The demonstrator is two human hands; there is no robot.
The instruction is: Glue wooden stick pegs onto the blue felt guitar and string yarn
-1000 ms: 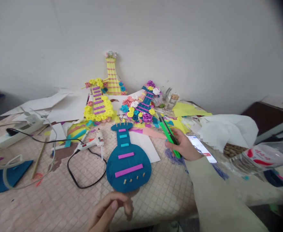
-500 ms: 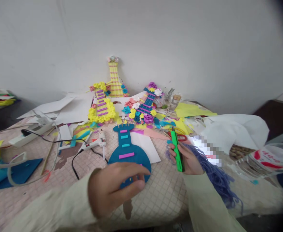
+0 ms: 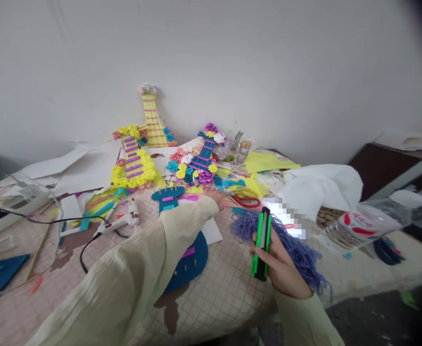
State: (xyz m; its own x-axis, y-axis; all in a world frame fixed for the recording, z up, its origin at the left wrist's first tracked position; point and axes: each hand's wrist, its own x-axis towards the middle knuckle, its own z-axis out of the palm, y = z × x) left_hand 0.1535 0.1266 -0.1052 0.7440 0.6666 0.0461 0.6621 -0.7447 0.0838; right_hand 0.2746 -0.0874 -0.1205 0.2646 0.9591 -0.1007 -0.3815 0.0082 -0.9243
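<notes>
My right hand (image 3: 284, 271) is wrapped round a green and black utility knife (image 3: 260, 247), held upright over the table beside a bundle of purple yarn (image 3: 300, 252). My left hand (image 3: 212, 194) is stretched far forward, low over coloured paper scraps, left of the red-handled scissors (image 3: 249, 201). Its fingers look extended, though small and somewhat blurred. Under my left forearm lies a blue guitar-shaped cutout (image 3: 192, 262) with purple and light blue strips and small pegs; the sleeve hides its middle. A white sheet (image 3: 212, 231) shows beside it.
A white glue gun (image 3: 126, 221) and its black cord lie left. A power strip (image 3: 16, 211) is farther left. Finished paper guitars (image 3: 133, 161) stand against the wall. At right are a plastic bottle (image 3: 369, 223), white cloth-like material (image 3: 322, 187) and a partly pixelated bright screen (image 3: 281, 214).
My left hand has gone from above the blue cutout forward to the scraps near the scissors. My right hand has turned the knife and still grips it. The view has shifted right.
</notes>
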